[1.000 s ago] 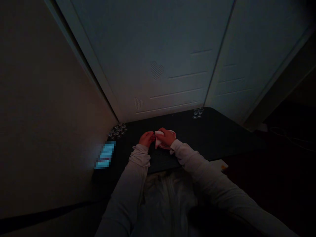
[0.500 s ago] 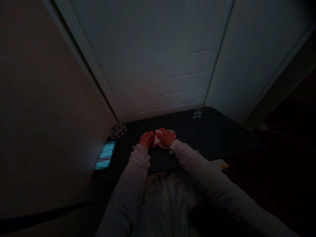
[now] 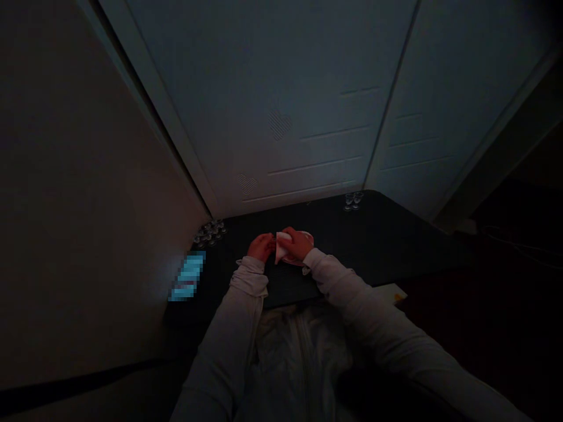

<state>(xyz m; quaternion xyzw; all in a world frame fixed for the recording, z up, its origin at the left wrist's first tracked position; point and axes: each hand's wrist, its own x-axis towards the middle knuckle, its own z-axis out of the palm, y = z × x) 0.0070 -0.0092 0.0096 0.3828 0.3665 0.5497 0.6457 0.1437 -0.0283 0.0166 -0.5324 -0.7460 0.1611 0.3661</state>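
My left hand (image 3: 261, 247) is closed, its fingers curled round what looks like a small glass (image 3: 273, 237), mostly hidden and very dim. My right hand (image 3: 298, 244) grips a pink and white cloth (image 3: 282, 251) close beside it, pressed toward the glass. Part of the cloth hangs below the fingers, and more shows behind the right hand. Both hands are over the middle of a black table (image 3: 264, 293).
Several small stemmed glasses (image 3: 210, 232) cluster at the table's left end. Two more stemmed glasses (image 3: 352, 201) stand at the back right. A lit, blurred screen (image 3: 188, 276) is at the left edge. White panels (image 3: 281, 70) rise behind the table. A pale flat item (image 3: 389, 292) juts out near the front edge.
The cloth's front flap has shifted slightly and hangs a little straighter and lower. Both hands stay in nearly the same place, and the picture is slightly dimmer.
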